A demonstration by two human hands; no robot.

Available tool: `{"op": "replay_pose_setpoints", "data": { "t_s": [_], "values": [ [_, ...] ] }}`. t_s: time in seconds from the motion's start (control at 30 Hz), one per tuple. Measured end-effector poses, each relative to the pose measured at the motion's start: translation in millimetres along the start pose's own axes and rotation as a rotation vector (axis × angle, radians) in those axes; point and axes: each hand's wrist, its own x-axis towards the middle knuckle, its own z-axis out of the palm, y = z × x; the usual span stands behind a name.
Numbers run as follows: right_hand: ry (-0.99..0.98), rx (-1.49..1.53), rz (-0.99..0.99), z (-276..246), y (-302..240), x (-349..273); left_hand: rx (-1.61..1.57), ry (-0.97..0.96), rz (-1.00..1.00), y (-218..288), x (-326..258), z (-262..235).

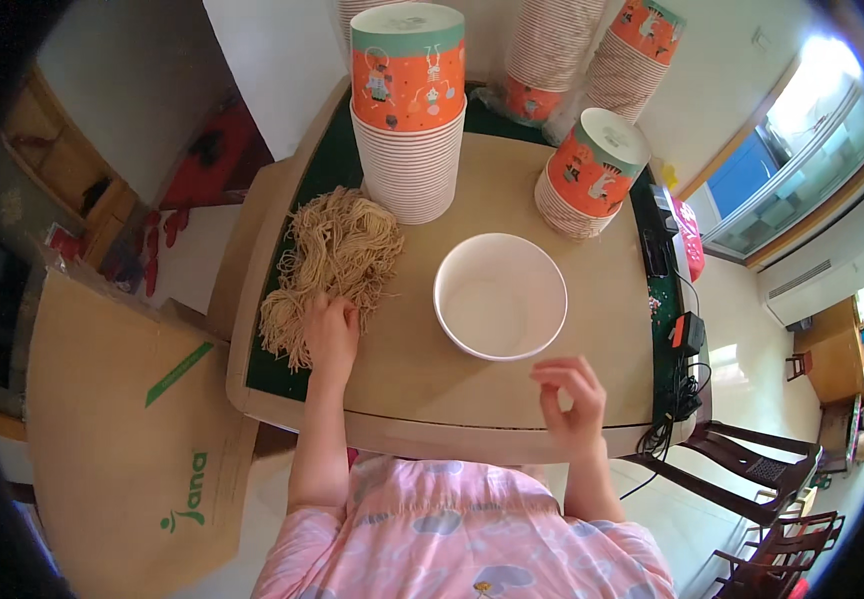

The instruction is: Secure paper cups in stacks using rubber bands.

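Observation:
A white paper bucket [482, 304] stands upright on the tan board, its open mouth toward me and nothing visible inside. To its left lies a tangled heap of tan strands [337, 260], like twine or dried noodles; I cannot tell which. My left hand [330, 337] is at the near edge of this heap, its fingers closed on some strands. My right hand [574, 399] hovers just to the near right of the bucket, apart from it. Its fingers are loosely curled, with a gap to the thumb and nothing seen between.
A tall stack of orange-and-green paper buckets [407, 160] stands upside down behind the heap. A shorter stack [592, 180] is at the right, with more bagged stacks [552, 60] behind. Cables and a power strip [690, 334] line the right edge. A large cardboard box [122, 429] leans at the left.

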Motion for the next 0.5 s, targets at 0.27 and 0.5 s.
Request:
{"op": "replay_pose_setpoints", "data": {
  "t_s": [0.27,0.5],
  "values": [
    [-0.378,0.373,0.388,77.6,20.5,-48.0,-0.646,-0.241,-0.056,38.0,-59.9,-37.2],
    [-0.490,0.803,1.000,118.6,24.1,-47.2,-0.878,-0.666,0.018,72.1,-122.0,-52.9]
  ]
}}
